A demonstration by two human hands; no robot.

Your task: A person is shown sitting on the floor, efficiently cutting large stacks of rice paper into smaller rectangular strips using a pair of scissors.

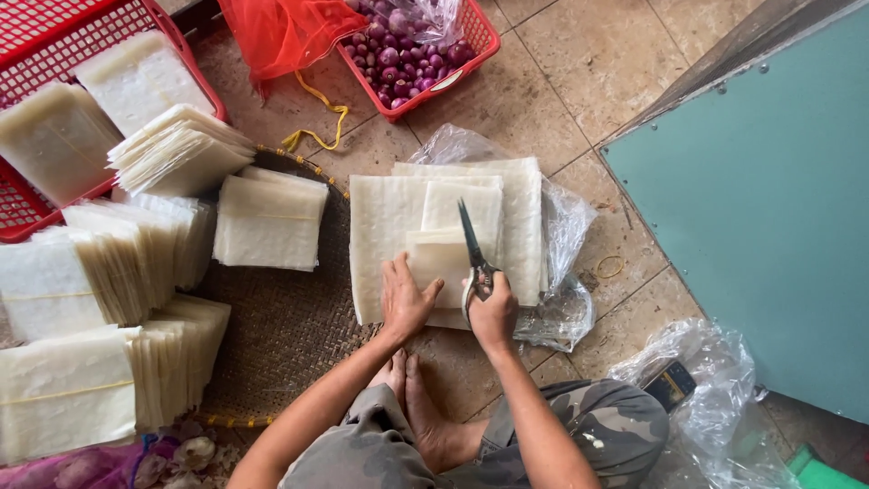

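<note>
step in hand: looks like mid-cut — the scissors (472, 249) are laid into a small stack of pale sheets (441, 258) at the centre of the frame, blades pointing toward the top.

where the sheets are: the small stack sits on top of a bigger pile of large sheets (385, 235), which lies on clear plastic wrap (566, 231) on the tiled floor.

right hand (491, 312): fingers curled through the scissor handles, gripping them. Blades look nearly closed, though they're thin from this angle, so I can't swear to it.

left hand (405, 297): flat on the left edge of the small stack, fingers fairly close together and pressing down — the thumb angles out to the right toward the scissors.

next move, my guess: it calls for keeping the blades running straight up the stack while the left hand stops the sheets from sliding.

around it: bundles of cut sheets (270, 222) stacked on a woven mat (285, 326) at the left, a red basket (27, 213) with more of them at upper left, and a red basket of small purple onions (403, 54) at the top.
</note>
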